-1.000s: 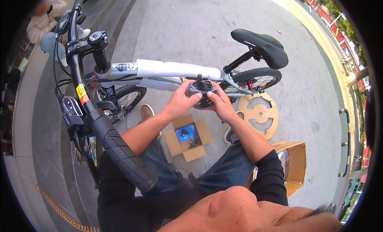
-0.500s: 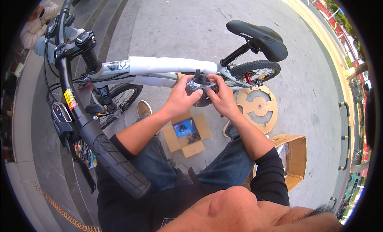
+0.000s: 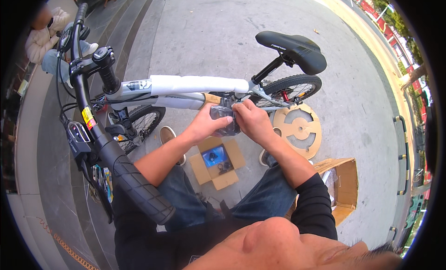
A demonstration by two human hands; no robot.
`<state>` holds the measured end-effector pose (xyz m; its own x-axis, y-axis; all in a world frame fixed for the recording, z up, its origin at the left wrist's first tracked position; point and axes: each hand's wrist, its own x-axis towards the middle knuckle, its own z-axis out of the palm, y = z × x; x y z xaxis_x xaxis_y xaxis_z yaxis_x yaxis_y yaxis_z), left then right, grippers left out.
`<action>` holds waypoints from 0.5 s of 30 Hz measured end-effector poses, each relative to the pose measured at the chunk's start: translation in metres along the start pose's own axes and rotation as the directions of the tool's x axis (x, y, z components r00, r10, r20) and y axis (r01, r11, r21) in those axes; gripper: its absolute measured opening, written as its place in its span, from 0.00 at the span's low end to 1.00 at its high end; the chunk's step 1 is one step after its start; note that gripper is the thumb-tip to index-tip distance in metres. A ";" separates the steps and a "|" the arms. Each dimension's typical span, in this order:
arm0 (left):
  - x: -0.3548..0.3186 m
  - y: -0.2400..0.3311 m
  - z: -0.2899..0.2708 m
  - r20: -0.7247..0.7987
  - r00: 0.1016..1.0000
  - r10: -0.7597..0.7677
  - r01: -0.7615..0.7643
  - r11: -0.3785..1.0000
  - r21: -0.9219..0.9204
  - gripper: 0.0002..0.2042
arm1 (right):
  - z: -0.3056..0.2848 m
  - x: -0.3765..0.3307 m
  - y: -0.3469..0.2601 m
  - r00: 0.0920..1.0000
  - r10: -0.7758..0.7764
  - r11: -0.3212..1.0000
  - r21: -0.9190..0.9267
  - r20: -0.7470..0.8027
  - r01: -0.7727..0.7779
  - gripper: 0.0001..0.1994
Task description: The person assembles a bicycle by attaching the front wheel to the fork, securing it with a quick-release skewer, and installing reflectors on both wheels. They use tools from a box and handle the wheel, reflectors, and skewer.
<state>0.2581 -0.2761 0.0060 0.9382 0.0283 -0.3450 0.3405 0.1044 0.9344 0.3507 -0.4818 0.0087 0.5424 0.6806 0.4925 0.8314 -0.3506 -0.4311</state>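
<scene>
In front of the bicycle frame point(image 3: 174, 102), a dark, rounded part in clear plastic wrap point(image 3: 224, 123) is held between both hands. My left hand point(image 3: 207, 122) grips it from the left, thumb laid across its front. The fingers of my right hand point(image 3: 252, 121) are bent in and pinch the wrap at its upper right edge. What kind of part it is, I cannot make out through the plastic. Below the hands, on the ground, stands a small open cardboard box point(image 3: 200, 170) with a blue-topped item and small black parts inside.
The bicycle's handlebar grip point(image 3: 141, 191) reaches close on my left, its saddle point(image 3: 297, 51) at the far right. White foam point(image 3: 200, 83) covers the top tube. A cut-out cardboard disc point(image 3: 304, 129) and a larger cardboard box point(image 3: 346, 188) lie to the right. Another person point(image 3: 44, 44) sits far left.
The wrapped part has come slightly lower and turned. My right hand has shifted from holding its side, thumb in front, to pinching the wrap at its upper edge.
</scene>
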 end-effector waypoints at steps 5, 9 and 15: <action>-0.001 -0.006 -0.007 -0.009 1.000 -0.028 0.029 0.997 0.073 0.37 | 0.005 -0.004 -0.003 0.999 -0.018 1.000 0.023 0.037 0.017 0.08; -0.002 -0.009 -0.010 -0.029 0.999 0.045 -0.039 0.984 0.173 0.33 | 0.004 -0.006 -0.001 0.998 -0.026 0.988 0.154 0.065 0.015 0.08; -0.003 -0.009 -0.007 -0.077 0.988 0.131 -0.109 0.964 0.241 0.28 | -0.006 -0.005 -0.006 0.911 0.253 0.852 0.372 0.326 -0.369 0.13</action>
<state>0.2514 -0.2706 -0.0022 0.9670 0.1181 -0.2258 0.2415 -0.1421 0.9599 0.3439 -0.4868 0.0131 0.6648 0.7411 0.0933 0.4629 -0.3107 -0.8302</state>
